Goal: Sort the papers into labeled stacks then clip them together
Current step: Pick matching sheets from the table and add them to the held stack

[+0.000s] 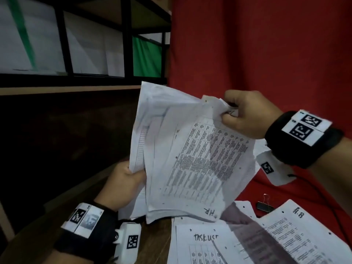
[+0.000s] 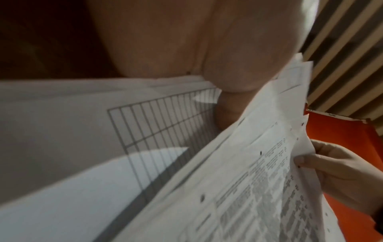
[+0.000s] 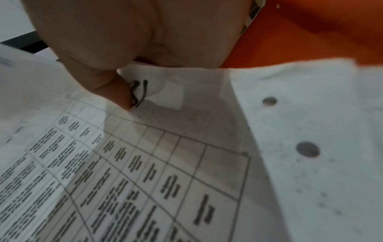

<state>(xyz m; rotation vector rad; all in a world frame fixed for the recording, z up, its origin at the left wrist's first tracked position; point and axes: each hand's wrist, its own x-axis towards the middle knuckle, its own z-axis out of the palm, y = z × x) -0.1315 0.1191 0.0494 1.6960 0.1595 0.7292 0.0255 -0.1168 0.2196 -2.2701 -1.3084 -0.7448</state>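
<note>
A fanned bundle of printed papers (image 1: 192, 159) is held up in the air between both hands. Its front sheet carries a table and a handwritten "HR" at its lower corner. My left hand (image 1: 129, 180) grips the bundle's lower left edge, thumb on top. My right hand (image 1: 242, 115) pinches the top right corner of the sheets (image 3: 186, 114), thumb pressed beside a handwritten mark. The left wrist view shows the same bundle (image 2: 228, 180) from below, with a gridded sheet behind it. Below lie two loose sheets, one marked "TASK LIST" (image 1: 202, 242), the other "H-R" (image 1: 304, 231).
A black binder clip (image 1: 265, 205) lies on the red cloth (image 1: 285, 54) beside the loose sheets. A dark shelf unit (image 1: 76, 44) with white and green folders stands at the upper left. A wooden desk edge (image 1: 76, 191) runs below my left hand.
</note>
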